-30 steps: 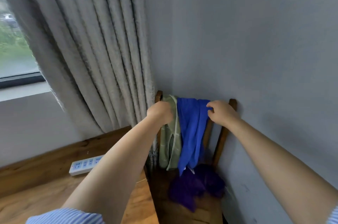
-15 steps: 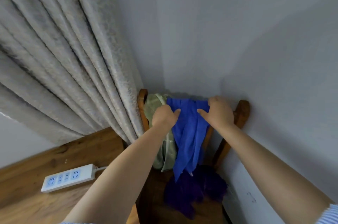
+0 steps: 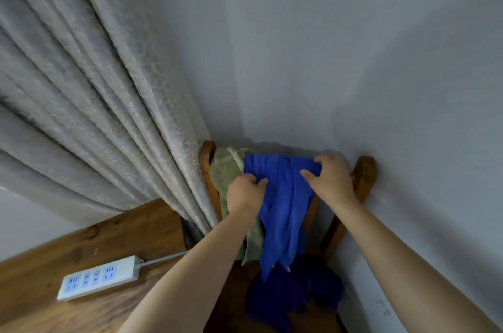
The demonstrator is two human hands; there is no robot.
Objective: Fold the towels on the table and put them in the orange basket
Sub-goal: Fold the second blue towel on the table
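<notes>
Both hands are gripping the blue towel (image 3: 283,196) where it is draping over the chair's back rail (image 3: 363,177): your left hand (image 3: 245,193) is pinching its left edge, your right hand (image 3: 330,179) its top right corner. Its length is hanging straight down toward the seat, so you are probably lifting up and toward yourself.
</notes>
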